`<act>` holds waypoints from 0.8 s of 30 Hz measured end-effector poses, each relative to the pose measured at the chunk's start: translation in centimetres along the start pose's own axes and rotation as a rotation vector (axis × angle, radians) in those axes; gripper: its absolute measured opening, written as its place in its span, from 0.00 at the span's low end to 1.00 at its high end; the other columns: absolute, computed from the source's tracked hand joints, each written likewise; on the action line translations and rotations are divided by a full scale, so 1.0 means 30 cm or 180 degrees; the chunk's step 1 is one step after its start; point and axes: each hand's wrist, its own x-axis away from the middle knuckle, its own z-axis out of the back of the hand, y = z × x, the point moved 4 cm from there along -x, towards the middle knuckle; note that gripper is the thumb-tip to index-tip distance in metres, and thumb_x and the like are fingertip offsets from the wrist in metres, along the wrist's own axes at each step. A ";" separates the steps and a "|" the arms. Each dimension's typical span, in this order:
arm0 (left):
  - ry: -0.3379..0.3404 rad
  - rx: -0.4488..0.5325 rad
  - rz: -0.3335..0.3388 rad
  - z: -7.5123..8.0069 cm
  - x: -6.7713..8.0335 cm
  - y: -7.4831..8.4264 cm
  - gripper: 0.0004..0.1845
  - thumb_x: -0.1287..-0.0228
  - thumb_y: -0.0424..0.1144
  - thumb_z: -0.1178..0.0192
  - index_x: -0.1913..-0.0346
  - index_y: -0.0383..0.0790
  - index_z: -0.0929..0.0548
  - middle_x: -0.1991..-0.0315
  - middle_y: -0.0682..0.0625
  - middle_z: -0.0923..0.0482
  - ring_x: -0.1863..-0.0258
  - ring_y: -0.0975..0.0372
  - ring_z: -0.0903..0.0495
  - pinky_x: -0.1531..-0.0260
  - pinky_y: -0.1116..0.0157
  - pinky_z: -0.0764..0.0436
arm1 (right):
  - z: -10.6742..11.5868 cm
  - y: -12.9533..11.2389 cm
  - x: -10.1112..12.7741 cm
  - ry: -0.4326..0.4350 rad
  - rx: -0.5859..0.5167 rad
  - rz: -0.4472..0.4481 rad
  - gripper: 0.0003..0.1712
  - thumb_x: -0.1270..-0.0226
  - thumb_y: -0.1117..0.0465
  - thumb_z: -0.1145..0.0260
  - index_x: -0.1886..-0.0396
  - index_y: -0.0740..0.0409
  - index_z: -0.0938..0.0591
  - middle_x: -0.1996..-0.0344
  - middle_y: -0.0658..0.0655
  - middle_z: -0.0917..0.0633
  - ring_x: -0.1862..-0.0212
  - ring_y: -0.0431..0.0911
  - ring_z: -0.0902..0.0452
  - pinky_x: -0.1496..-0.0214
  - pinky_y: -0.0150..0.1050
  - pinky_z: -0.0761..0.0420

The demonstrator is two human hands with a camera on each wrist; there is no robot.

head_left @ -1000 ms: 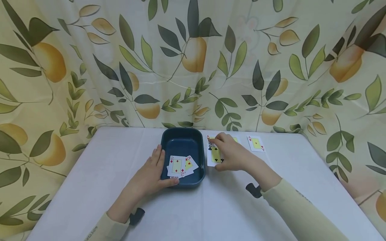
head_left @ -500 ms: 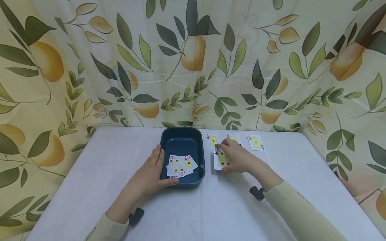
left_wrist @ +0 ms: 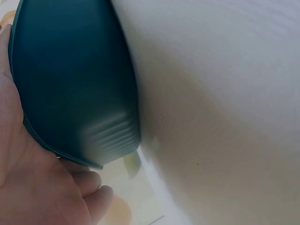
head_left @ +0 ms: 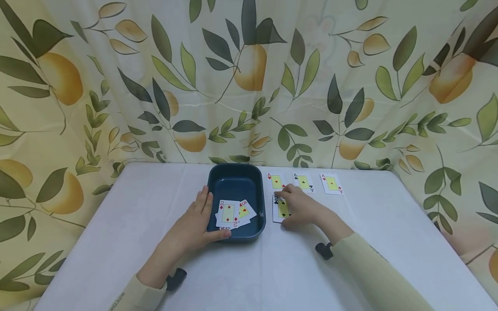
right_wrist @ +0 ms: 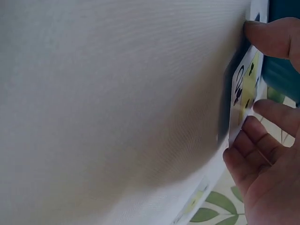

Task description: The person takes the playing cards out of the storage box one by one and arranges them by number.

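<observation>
My right hand (head_left: 305,207) holds a two of clubs playing card (head_left: 282,209) by its edges, low over the table just right of the blue tray (head_left: 261,181). In the right wrist view, the thumb (right_wrist: 269,40) is at one edge of the card and several fingertips are at the opposite edge. My left hand (head_left: 194,224) rests against the tray's left side, its fingers extended along the wall and its thumb over the near rim. Inside the tray lie a two of diamonds (head_left: 228,214) and, partly under it, a card with red hearts (head_left: 245,211).
Three aces lie in a row behind my right hand: hearts (head_left: 276,181), clubs (head_left: 303,182) and diamonds (head_left: 331,184). A white cloth covers the table (head_left: 249,276). A fruit-patterned curtain (head_left: 249,86) hangs along the back edge.
My right hand has brought the two of clubs toward the near side, uncovering the ace of hearts and then the ace of clubs. My left hand and the tray stay put.
</observation>
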 end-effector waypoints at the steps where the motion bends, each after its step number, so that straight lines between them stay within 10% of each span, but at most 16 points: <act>1: -0.0005 -0.0006 0.0001 0.001 0.001 0.000 0.67 0.50 0.77 0.39 0.21 0.34 0.52 0.19 0.42 0.67 0.21 0.45 0.57 0.31 0.42 0.37 | -0.002 -0.001 -0.004 -0.0016 -0.0017 -0.0016 0.52 0.56 0.50 0.18 0.27 0.48 0.29 0.37 0.58 0.29 0.44 0.50 0.33 0.41 0.47 0.22; 24: -0.0028 0.0062 0.0079 -0.006 -0.003 -0.012 0.68 0.52 0.78 0.39 0.20 0.36 0.54 0.18 0.45 0.70 0.21 0.45 0.57 0.31 0.42 0.38 | -0.016 0.006 -0.018 -0.0111 -0.0187 0.0138 0.47 0.51 0.53 0.20 0.28 0.42 0.28 0.36 0.57 0.28 0.38 0.52 0.34 0.38 0.54 0.23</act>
